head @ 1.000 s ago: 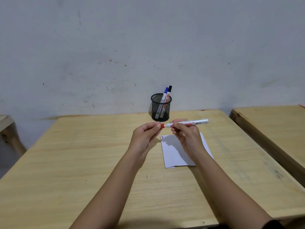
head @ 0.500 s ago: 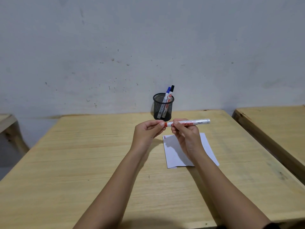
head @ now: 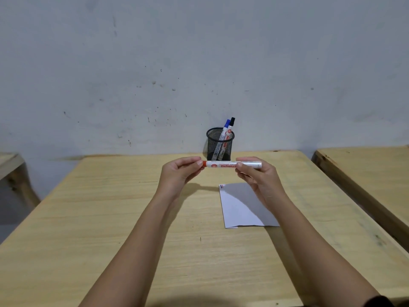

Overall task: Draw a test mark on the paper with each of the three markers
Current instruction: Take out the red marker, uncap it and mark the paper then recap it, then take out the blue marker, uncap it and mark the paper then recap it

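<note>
At the centre of the frame both hands hold the red marker (head: 232,165) level above the wooden surface (head: 110,218). The right hand (head: 257,176) has its fingers (head: 240,167) wrapped around the white barrel toward its right end, while the left hand (head: 179,173) pinches the red cap (head: 204,163) at the left end between thumb and fingertips. That split grip, one hand steadying the body and the other closed on the cap, reads as the stance for pulling the cap off or pressing it on; which of the 2 cannot be told here.

The paper (head: 241,209) lies flat on the surface just below and right of the hands, partly under the right forearm, placed within easy reach for the marker tip. It carries a small red and blue mark at its upper left corner (head: 222,185); otherwise its visible part looks blank.

Behind the hands, in the upper middle, a black mesh cup (head: 219,144) stands near the wall. It holds the other 2 markers, the blue-capped marker (head: 224,131) and the black-capped marker (head: 230,127), both leaning right with caps up.
</note>
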Demonstrator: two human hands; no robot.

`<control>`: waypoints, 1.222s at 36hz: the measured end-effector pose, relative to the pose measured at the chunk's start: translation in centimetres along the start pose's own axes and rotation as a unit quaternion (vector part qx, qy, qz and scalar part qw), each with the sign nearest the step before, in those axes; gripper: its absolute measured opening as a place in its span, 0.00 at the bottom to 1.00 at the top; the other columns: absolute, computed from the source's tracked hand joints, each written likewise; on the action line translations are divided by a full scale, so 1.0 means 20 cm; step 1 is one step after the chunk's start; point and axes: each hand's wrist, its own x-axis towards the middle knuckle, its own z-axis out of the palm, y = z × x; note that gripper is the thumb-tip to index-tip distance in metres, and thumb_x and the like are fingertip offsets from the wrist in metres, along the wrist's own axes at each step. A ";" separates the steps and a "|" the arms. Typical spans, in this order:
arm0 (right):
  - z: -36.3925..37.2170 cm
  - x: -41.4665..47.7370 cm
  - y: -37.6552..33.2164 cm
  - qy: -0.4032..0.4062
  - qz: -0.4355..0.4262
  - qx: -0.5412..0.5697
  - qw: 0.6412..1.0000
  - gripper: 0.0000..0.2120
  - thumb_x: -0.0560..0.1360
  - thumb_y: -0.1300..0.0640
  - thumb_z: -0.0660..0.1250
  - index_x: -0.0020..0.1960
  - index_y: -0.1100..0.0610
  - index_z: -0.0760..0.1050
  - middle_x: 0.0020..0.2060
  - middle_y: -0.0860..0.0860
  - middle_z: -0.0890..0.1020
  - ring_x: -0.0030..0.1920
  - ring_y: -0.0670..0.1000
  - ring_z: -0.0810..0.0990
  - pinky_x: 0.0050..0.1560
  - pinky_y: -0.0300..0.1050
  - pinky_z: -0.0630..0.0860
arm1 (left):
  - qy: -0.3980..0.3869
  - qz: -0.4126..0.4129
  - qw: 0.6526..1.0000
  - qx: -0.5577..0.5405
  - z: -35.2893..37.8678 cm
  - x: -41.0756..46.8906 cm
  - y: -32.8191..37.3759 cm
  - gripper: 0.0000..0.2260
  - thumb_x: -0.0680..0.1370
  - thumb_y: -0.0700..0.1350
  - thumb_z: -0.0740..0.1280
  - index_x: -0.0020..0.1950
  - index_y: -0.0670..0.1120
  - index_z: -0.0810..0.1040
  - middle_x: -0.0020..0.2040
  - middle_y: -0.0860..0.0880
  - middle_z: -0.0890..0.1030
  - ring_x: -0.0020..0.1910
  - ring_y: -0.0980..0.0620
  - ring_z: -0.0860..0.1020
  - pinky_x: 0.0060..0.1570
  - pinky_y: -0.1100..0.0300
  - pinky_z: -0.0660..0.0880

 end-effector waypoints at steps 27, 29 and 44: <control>0.05 0.63 -0.13 0.093 -0.177 -0.287 0.937 0.08 0.72 0.62 0.68 0.40 0.50 0.74 0.38 0.46 0.80 0.42 0.58 0.82 0.49 0.56 0.81 | -0.029 0.095 0.889 0.447 0.19 0.56 -0.05 0.24 0.69 0.48 0.75 0.61 0.41 0.75 0.59 0.45 0.75 0.58 0.49 0.73 0.57 0.57 0.71; 0.05 0.68 -0.10 0.120 -0.182 -0.274 0.937 0.04 0.72 0.61 0.68 0.41 0.53 0.74 0.37 0.47 0.80 0.43 0.59 0.82 0.49 0.57 0.81 | -0.031 0.092 0.897 0.431 0.19 0.59 -0.12 0.21 0.69 0.46 0.75 0.60 0.43 0.75 0.55 0.49 0.73 0.53 0.54 0.70 0.47 0.70 0.68; 0.02 0.84 0.09 0.096 -0.098 -0.382 0.914 0.06 0.72 0.60 0.67 0.42 0.64 0.74 0.34 0.53 0.76 0.35 0.50 0.72 0.35 0.39 0.68 | -0.019 0.105 0.926 0.363 0.21 0.73 -0.33 0.32 0.63 0.50 0.78 0.63 0.49 0.70 0.60 0.50 0.75 0.60 0.51 0.74 0.61 0.51 0.74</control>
